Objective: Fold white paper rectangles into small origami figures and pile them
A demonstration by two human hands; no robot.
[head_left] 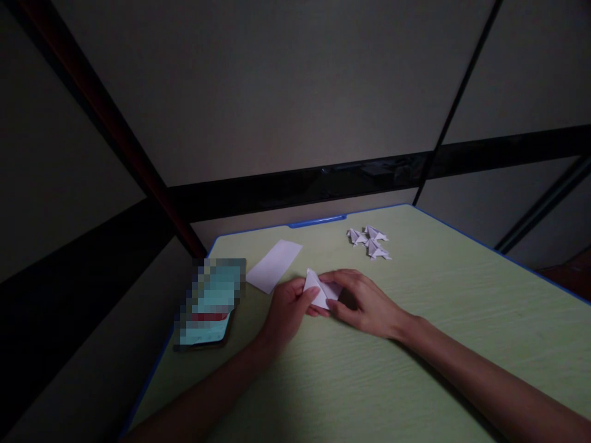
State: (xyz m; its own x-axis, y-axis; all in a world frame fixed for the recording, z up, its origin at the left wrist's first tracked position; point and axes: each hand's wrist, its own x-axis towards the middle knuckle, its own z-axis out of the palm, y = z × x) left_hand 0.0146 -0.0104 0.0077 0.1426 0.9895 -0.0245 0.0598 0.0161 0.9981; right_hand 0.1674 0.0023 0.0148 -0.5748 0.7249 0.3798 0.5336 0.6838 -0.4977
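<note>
Between my two hands is a piece of folded white paper (317, 295), with a pointed top and a crease running down its middle. My left hand (290, 306) grips its left side, thumb lying across the front and fingers underneath. On the right, my right hand (359, 301) pinches the other side between thumb and fingers. Part of the paper is covered by my fingers. A flat white sheet of paper (274, 266) lies just beyond my left hand. Farther back to the right, three small folded paper figures (377, 248) sit close together.
A phone (210, 304) with a lit, partly blurred screen lies at the left edge of the pale green table (462, 295). The table has a blue rim and a blue strip (318, 221) at its far edge. Behind it stand panelled doors (295, 92) with a glossy black band.
</note>
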